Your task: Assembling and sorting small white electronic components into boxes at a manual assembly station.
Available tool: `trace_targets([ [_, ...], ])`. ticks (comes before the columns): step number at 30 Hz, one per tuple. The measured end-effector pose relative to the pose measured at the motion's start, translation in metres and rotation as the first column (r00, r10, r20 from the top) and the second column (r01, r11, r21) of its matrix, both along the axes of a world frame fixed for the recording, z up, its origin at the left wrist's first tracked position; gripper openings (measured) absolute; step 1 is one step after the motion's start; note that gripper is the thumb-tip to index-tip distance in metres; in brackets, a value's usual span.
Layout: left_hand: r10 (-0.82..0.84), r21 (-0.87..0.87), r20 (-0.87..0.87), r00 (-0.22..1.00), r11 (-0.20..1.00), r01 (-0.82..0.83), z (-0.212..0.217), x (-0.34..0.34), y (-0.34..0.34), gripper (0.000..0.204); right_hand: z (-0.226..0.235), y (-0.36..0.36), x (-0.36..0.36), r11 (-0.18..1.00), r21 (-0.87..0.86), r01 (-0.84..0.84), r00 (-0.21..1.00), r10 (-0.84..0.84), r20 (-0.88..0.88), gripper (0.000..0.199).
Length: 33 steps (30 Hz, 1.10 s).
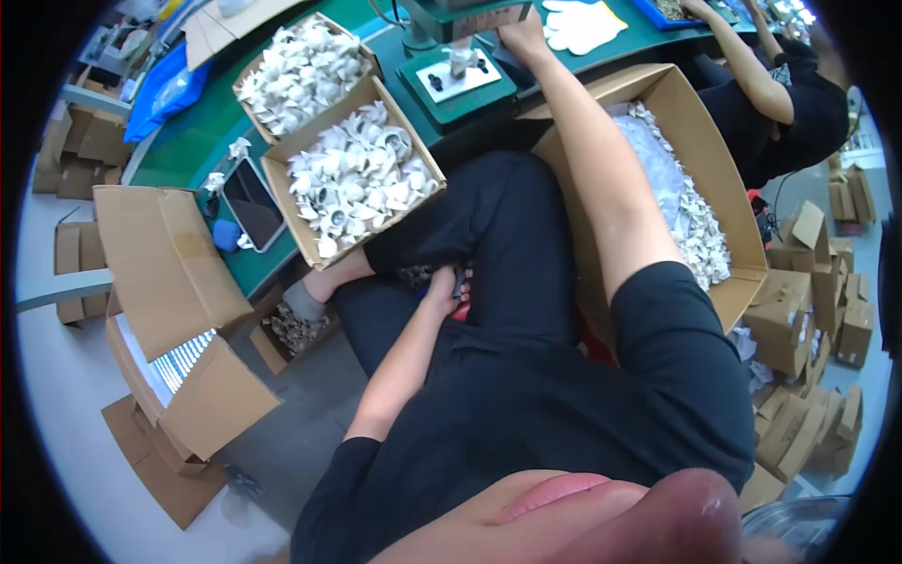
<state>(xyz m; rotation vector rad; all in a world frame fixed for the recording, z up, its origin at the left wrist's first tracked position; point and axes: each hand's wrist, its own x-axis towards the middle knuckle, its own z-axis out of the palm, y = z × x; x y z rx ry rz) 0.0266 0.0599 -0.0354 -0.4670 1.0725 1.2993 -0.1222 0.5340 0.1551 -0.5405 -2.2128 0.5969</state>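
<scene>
Head view: white parts (352, 169) are crowding my working space beside the press (461, 62).
The front box (278, 193) of parts is sitting at the desk (169, 165) edge close to my leg, so a lifting knee could be tipping it. My left hand (448, 288) is resting in my lap, fingers curling by something small and dark; I cannot tell whether it is gripping. The press is standing on the desk; fingers straying beneath its ram could be getting pinched. My right hand (521, 39) is bending beside the press head, its grasp unclear. A carton (738, 202) is lying below that arm, risking an elbow knock.
</scene>
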Motion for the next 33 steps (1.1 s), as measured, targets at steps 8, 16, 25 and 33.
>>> trace_targets([
  [8, 0.061, -0.060, -0.001, 0.998, 0.996, -0.061, -0.001, -0.011, -0.015, 0.035, 0.086, -0.129, 0.061, 0.919, -0.190, -0.345, 0.933, 0.358, 0.038, 0.040],
  [16, -0.016, 0.066, -0.079, 0.997, 0.998, 0.021, 0.006, 0.001, -0.008, 0.031, 0.088, -0.177, 0.080, 0.875, -0.112, -0.471, 0.877, 0.450, -0.169, 0.036],
  [25, 0.057, 0.112, -0.111, 0.992, 0.993, -0.045, 0.018, -0.004, -0.020, 0.030, 0.080, -0.235, 0.097, 0.951, 0.153, -0.270, 0.898, 0.306, -0.317, 0.039],
  [33, -0.111, 0.138, -0.214, 0.970, 0.980, 0.143, 0.021, -0.011, -0.015, 0.035, 0.158, -0.295, 0.104, 0.747, 0.212, -0.631, 0.737, 0.662, -0.138, 0.037],
])
